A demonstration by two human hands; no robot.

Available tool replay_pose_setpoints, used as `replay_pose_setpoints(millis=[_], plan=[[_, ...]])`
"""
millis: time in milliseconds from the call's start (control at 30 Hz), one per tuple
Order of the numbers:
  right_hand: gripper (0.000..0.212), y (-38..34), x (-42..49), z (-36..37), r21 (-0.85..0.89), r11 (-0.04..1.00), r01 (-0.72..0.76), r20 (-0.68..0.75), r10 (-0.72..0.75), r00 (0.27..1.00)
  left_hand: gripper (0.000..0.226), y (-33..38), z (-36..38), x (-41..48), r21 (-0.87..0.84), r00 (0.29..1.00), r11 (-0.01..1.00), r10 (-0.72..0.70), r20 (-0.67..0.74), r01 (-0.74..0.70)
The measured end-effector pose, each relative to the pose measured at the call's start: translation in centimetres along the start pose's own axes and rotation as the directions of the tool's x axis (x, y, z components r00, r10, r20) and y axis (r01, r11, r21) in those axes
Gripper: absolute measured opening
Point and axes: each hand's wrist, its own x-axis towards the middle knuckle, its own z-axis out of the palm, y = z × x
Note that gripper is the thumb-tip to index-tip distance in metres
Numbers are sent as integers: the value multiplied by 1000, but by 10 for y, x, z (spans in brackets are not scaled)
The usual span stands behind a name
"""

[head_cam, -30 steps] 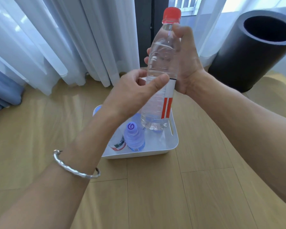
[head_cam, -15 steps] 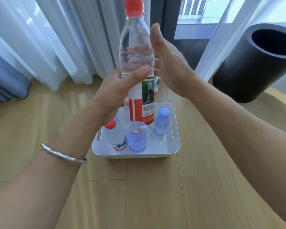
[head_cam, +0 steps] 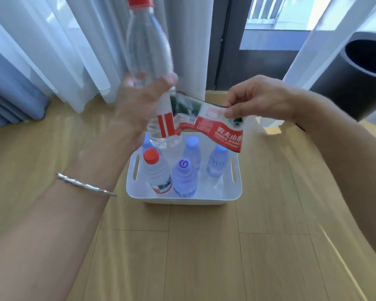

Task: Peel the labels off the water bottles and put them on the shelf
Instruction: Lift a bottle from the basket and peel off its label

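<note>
Bottle [head_cam: 149, 51] at upper centre, left grip [head_cam: 139, 103] curled round its middle. Label [head_cam: 206, 122] half peeled, stretched rightward, pinched by right grip [head_cam: 258, 101]. White bin [head_cam: 182, 199] below, more bottles [head_cam: 183, 177] inside.

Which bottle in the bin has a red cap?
The front-left bottle in the bin; every other bottle standing there has a blue or purple cap.

white characters "农夫山泉" are printed on the red end of the half-peeled red and white plastic label [head_cam: 224, 135] of the clear red-capped plastic bottle [head_cam: 148, 51]; the latin line beneath is blurred. a white "6"-like swirl is marked on the purple round cap [head_cam: 183, 164] near the white plastic basket's [head_cam: 182, 199] front edge.
</note>
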Motion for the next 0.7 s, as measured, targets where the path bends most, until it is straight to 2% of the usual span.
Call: replay_pose_setpoints(millis=[100,200,300,433,600,700], plan=[[8,23,-6,-7,-28,993,-115,132,118,984,60,3,-10,11,-78,979,995,41,-201,-58],[4,47,-6,-5,-64,962,-265,194,272,942,63,11,-17,17,-116,961,983,109,-254,-142],[6,59,-3,0,-102,932,-347,184,360,915,61,13,-16,17,-83,966,980,162,-202,-182],[4,66,2,7,-168,883,-439,240,468,851,55,7,1,3,-5,976,983,179,-121,-181],[9,77,-1,9,-213,808,-549,296,589,752,77,1,25,-14,97,989,985,141,44,-145],[6,95,-8,18,-262,733,-627,256,679,688,61,-17,40,-24,169,988,978,107,112,-125]])
